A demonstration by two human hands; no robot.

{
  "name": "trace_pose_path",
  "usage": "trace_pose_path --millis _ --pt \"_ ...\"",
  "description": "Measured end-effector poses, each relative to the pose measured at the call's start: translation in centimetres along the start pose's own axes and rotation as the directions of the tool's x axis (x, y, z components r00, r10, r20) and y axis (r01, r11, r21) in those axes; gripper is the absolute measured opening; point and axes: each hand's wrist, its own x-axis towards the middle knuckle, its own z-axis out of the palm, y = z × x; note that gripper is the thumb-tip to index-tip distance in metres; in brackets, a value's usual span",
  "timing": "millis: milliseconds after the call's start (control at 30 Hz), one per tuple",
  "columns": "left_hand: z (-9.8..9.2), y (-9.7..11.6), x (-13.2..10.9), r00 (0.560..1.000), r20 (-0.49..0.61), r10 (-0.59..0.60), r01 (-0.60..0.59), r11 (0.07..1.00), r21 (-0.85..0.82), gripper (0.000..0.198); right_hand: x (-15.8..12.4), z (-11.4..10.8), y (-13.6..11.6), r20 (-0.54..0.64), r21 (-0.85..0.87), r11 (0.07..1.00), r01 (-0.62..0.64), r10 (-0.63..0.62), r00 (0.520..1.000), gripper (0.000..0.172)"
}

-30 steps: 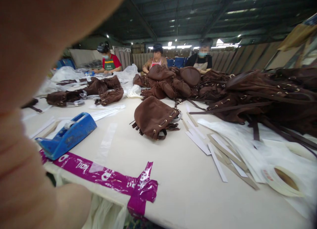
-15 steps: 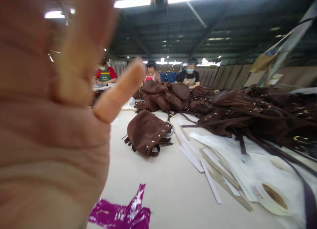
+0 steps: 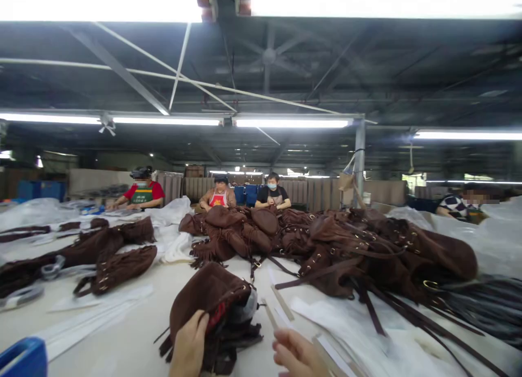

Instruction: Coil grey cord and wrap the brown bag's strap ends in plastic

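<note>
A brown suede drawstring bag point(image 3: 199, 292) with gold eyelets and fringe lies tilted on the white table in front of me. Its mouth gapes toward the right, showing a red patterned lining and clear plastic inside. My left hand point(image 3: 190, 341) grips the near side of the bag's rim, thumb and fingers closed on the fabric. To the right of the bag, my right hand point(image 3: 299, 355) hovers low over the table. Its fingers are slightly bent and apart, with nothing seen in them. The lower part of both hands is cut off by the frame.
A heap of brown fringed bags point(image 3: 334, 241) with long straps spreads behind and to the right. More brown bags point(image 3: 122, 263) lie at left. White sheeting point(image 3: 326, 311) and card strips lie at right. A blue container point(image 3: 24, 358) stands at lower left. Several people sit farther back.
A large open hand that was close to the camera at left is gone from there. Both hands are now low at the bag, the left gripping its rim. The view has tilted upward.
</note>
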Motion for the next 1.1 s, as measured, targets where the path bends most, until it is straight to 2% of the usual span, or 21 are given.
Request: trace_pose_path --millis 100,167,233,367,500,567,633,767,833,900,1000,1100 --pt "-1.0 -0.5 0.6 0.985 -0.156 -0.069 0.047 0.988 -0.144 0.039 3.7 2.0 3.0 -0.058 0.022 0.995 -0.094 0.095 0.994 0.051" --pt "-0.7 -1.0 0.3 0.987 -0.160 -0.030 0.000 0.983 -0.186 0.039 6.0 3.6 3.6 -0.062 0.015 0.994 -0.104 0.104 0.993 0.053" --pt "-0.1 -1.3 -0.3 0.993 -0.117 0.024 -0.048 0.976 -0.212 0.039 7.6 5.6 3.3 -0.042 0.010 0.997 -0.078 0.078 0.996 0.052" --pt "0.2 -1.0 -1.3 0.990 -0.142 0.013 -0.052 0.962 -0.269 0.039 8.6 8.8 2.6 0.036 0.064 0.998 -0.020 0.018 0.999 0.048" --pt "-0.5 -0.3 -1.2 0.974 -0.201 -0.106 0.040 0.950 -0.309 0.044 8.3 10.0 2.8 0.137 0.173 0.985 0.008 -0.032 0.990 0.048" --pt "-0.5 -0.3 -1.1 0.970 -0.211 -0.125 0.055 0.950 -0.308 0.044 8.4 9.9 2.3 0.149 0.244 0.970 -0.001 -0.037 0.988 0.044" --pt "-0.3 -0.6 -1.0 0.978 -0.190 -0.086 0.029 0.959 -0.283 0.041 8.7 9.4 1.1 0.161 0.321 0.946 -0.040 -0.013 0.987 0.040" --pt "-0.1 -1.9 -0.5 0.979 -0.191 -0.069 0.033 0.982 -0.187 0.037 8.3 6.4 -3.4 0.237 0.438 0.891 -0.121 0.016 0.971 0.034" --pt "-0.1 -2.6 -0.1 0.974 -0.203 -0.097 0.074 0.990 -0.121 0.036 6.9 4.8 -5.2 0.270 0.493 0.861 -0.128 -0.011 0.963 0.038" --pt "-0.1 -3.0 0.3 0.978 -0.184 -0.100 0.095 0.995 -0.039 0.035 4.8 3.9 -5.7 0.309 0.538 0.830 -0.143 -0.037 0.950 0.052" --pt "0.4 -3.0 0.2 0.991 -0.121 -0.052 0.064 0.992 0.104 0.034 1.5 3.8 -5.1 0.374 0.430 0.888 -0.162 -0.012 0.927 0.060" --pt "0.9 -2.3 -0.2 0.999 -0.042 -0.021 0.032 0.963 0.266 0.033 -0.6 3.2 -5.6 0.410 0.238 0.967 -0.094 -0.013 0.912 0.048"
